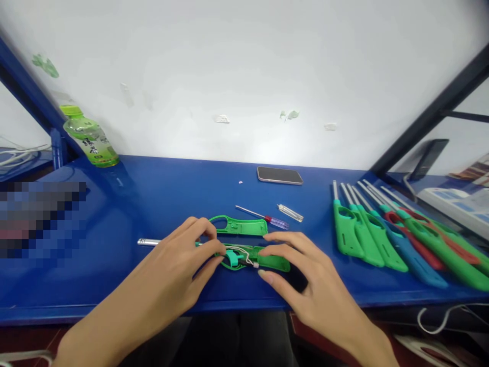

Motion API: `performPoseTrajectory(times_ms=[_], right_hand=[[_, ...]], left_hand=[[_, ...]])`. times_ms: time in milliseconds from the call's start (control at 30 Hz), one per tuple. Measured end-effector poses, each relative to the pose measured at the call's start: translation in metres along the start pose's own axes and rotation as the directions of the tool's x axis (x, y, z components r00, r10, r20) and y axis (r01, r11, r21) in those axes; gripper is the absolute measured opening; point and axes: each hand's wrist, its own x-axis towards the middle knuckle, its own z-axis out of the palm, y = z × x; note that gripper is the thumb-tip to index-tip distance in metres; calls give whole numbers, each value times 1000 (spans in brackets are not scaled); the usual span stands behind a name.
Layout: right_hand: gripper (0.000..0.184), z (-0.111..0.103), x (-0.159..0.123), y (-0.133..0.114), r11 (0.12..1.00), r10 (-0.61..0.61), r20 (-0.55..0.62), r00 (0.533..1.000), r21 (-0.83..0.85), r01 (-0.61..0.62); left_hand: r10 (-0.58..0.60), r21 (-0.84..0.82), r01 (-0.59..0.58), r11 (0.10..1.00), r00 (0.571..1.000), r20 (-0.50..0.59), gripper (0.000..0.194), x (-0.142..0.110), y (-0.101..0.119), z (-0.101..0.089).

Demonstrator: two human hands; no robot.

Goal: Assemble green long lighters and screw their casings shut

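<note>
On the blue table lies an opened utility lighter; its lower green half-shell (275,261) holds a teal trigger (234,258) and pale wires (244,250). A silver lighter tube (148,242) sticks out to the left, partly covered by my left hand (193,257). The thumb and index finger of that hand pinch the lighter beside the trigger; the exact part is hidden. My right hand (301,270) is at the shell's right end, thumb and fingers apart, fingertips close to a small white piece (255,264) at the wires. Just behind lies the other green half-shell (244,227), inside up.
A screwdriver (263,217), a clear fuel tank (290,212) and a phone (279,175) lie behind the shells. Several assembled lighters (347,232) are lined up at right. A green-capped bottle (91,137) stands back left, against the white wall (244,76).
</note>
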Motion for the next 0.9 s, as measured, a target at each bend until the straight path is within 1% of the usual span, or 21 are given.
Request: performPoseTrajectory(times_ms=[100,233,400,467,600,700,900], right_hand=[[13,0,5,-3,999,-52,-41,998,-14,51],[14,1,14,-8,995,-83,-13,996,-58,82],[4,8,17,-8,993,-118,-17,993,-29,117],[7,10,16,-6,992,-122,-12,992,-2,122],[8,10,15,-3,991,-134,5,991,29,134],[7,11,15,-1,986,-167,-5,986,6,167],[9,12,14,1,968,-244,-65,968,-70,240]], left_hand=[[-34,27,34,999,999,8,28,0,-1,5],[-52,43,50,998,998,34,31,0,-2,9],[-82,13,82,997,993,82,27,-2,-4,12],[-64,27,62,998,996,68,27,-2,-5,14],[-15,30,15,999,1000,11,28,0,-7,18],[-6,39,6,999,1000,-11,27,1,-8,20],[-3,76,7,997,999,-53,23,5,-5,21]])
